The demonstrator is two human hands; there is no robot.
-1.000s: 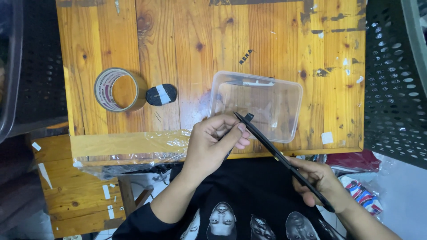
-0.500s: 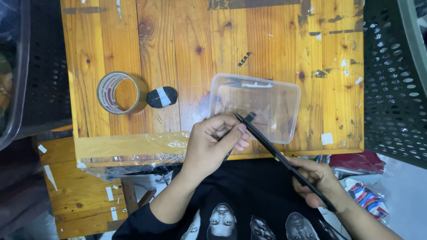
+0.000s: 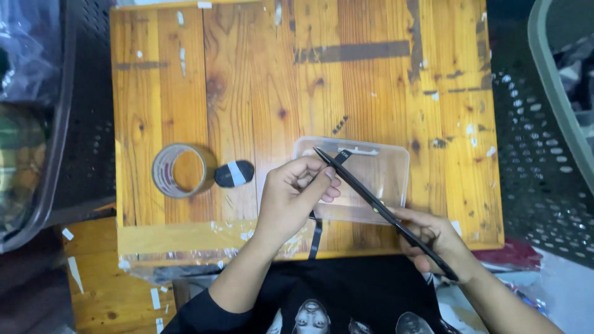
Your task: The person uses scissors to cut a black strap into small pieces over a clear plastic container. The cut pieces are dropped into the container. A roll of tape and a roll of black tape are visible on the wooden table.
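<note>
Scissors (image 3: 383, 213), long and black, lay slantwise in the right hand (image 3: 433, 241), whose fingers were closed round the handles; the blades were shut and their tip pointed up and away from that grip, over a clear plastic tub (image 3: 371, 179). The left hand (image 3: 294, 198) was pinched shut on a thin black strap (image 3: 317, 232), which hung from its fingers down past the near edge of the table (image 3: 260, 80), and its fingertips met the blades just short of the tip. Left of that pinch, near but apart, sat a small black-and-grey object (image 3: 234, 174) and beyond it a tape roll (image 3: 179, 171). Farther from both grips, bare tabletop stretched to the far edge. Dark perforated crates (image 3: 532, 148) hemmed the table on both sides.
</note>
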